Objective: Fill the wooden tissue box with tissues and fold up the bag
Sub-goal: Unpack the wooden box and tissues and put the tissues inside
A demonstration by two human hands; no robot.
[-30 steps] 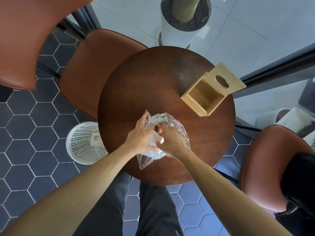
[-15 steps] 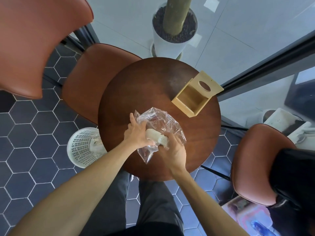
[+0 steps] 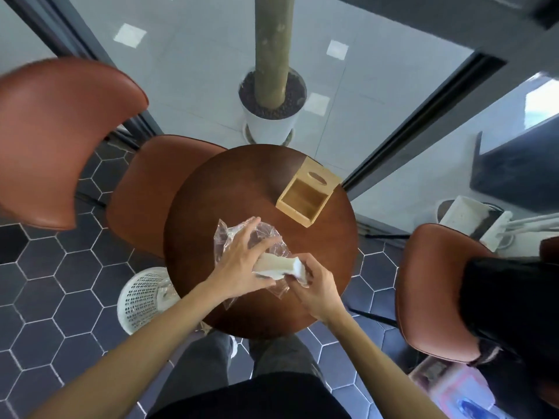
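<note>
- The stack of tissues [image 3: 276, 265] is now coming clear of the clear plastic bag [image 3: 242, 237] — a second ago it was only a small white patch buried between both hands, and half a second ago it was just starting to show.
- The right hand [image 3: 314, 285] is closing around the near end of the stack and drawing it out toward the person's right; its fingers are curled tight on the white edge.
- The left hand [image 3: 242, 264] is lying flat over the bag with fingers spread fairly wide, pinning the plastic to the round table [image 3: 211, 207] while its thumb side is touching the stack.
- The wooden tissue box [image 3: 305, 196] is sitting at the far right of the table, lid swung back, interior showing bare wood — nothing is in it yet.
- The view has also shifted, so the table is sitting lower in frame than before.
- My judgement: extraction is nearly finished, and the stack will next need carrying across to the box; the bag, rumpled and unfolded, is waiting for later.
</note>
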